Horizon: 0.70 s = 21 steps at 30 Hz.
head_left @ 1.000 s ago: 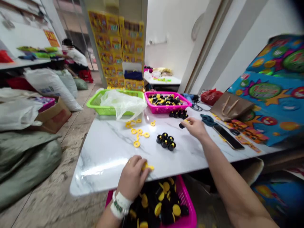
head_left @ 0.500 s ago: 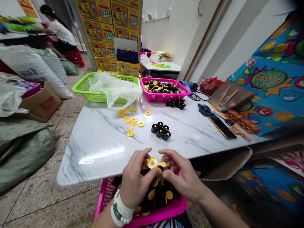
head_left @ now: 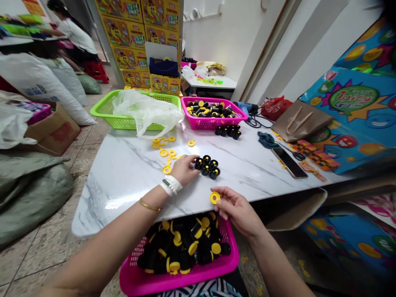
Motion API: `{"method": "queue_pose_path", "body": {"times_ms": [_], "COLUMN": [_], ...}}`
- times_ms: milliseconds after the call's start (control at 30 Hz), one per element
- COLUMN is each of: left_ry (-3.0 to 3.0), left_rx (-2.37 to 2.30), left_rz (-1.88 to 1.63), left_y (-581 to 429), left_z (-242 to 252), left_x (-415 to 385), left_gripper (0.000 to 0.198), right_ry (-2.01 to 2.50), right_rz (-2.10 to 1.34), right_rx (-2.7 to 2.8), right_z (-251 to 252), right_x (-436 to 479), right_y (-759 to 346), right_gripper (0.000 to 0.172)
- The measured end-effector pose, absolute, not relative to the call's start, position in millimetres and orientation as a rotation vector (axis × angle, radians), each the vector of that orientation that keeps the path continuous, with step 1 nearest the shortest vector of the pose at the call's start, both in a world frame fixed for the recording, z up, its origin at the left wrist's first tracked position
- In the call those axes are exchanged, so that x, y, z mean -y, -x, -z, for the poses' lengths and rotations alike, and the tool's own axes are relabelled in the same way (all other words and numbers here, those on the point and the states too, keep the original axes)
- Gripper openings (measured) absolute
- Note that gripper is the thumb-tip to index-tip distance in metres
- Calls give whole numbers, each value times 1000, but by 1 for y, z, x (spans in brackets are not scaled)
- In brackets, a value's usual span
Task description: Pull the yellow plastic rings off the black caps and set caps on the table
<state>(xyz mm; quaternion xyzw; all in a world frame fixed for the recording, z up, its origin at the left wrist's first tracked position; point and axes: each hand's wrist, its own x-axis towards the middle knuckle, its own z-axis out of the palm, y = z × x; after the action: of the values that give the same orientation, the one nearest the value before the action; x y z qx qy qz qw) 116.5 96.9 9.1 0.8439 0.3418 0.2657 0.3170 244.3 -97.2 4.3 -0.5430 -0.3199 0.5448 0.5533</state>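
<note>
My left hand [head_left: 185,168] reaches over the table, its thumb and fingers closed about the leftmost small black cup [head_left: 199,163] of a tight cluster. Several more black cups [head_left: 214,172] with yellow centres stand against it. Between the thumb and fingers of my right hand [head_left: 236,208], near the table's front edge, is a yellow plastic ring piece [head_left: 214,198]. Left of the cups lie loose yellow ring pieces [head_left: 163,153], partly hidden by my left hand. Below the table edge, a pink basket [head_left: 230,258] at my lap is full of black cylinders with yellow caps [head_left: 173,264].
On the white table [head_left: 123,173] are a green basket [head_left: 107,119] with a plastic bag [head_left: 145,111], another pink basket [head_left: 213,122] of black-and-yellow parts, and a phone [head_left: 289,163]. Stacked yellow boxes [head_left: 130,39] rise behind. Another person [head_left: 74,33] sits at the back left.
My left hand has moved from above the lap basket, forward to the black cups. My right hand has shifted slightly right and up, carrying the yellow ring piece away from the left hand.
</note>
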Motion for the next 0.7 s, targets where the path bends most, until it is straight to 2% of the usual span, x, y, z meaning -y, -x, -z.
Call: {"method": "queue_pose_path", "body": {"times_ms": [67, 133, 233, 333, 400, 533, 700], "left_ry": [-2204, -2206, -2303, -2343, -2309, -2251, -2246], "left_rx": [-913, -930, -959, -965, -967, -974, -897], "left_rz": [-740, -779, -762, -747, -755, -825, -904], "left_y": [-118, -112, -90, -63, -50, -41, -45], "left_z": [-7, -8, -14, -17, -16, -9, -3], "left_x": [-98, -93, -76, -49, -32, -13, -10], "left_gripper": [39, 29, 21, 20, 20, 23, 27], "right_ry": [1307, 1450, 1674, 1878, 2015, 1947, 1680], "right_rz": [-1291, -1155, -596, -45, 148, 123, -89], "right_rx": [839, 1022, 1442, 1655, 1687, 1856, 1935], "right_z": [-6, -7, -2, 8, 11, 11, 4], "right_x": [102, 105, 107, 107, 109, 116, 120], "right_y": [-243, -241, -240, -239, -240, -251, -255], "right_gripper": [45, 42, 31, 35, 39, 53, 29]}}
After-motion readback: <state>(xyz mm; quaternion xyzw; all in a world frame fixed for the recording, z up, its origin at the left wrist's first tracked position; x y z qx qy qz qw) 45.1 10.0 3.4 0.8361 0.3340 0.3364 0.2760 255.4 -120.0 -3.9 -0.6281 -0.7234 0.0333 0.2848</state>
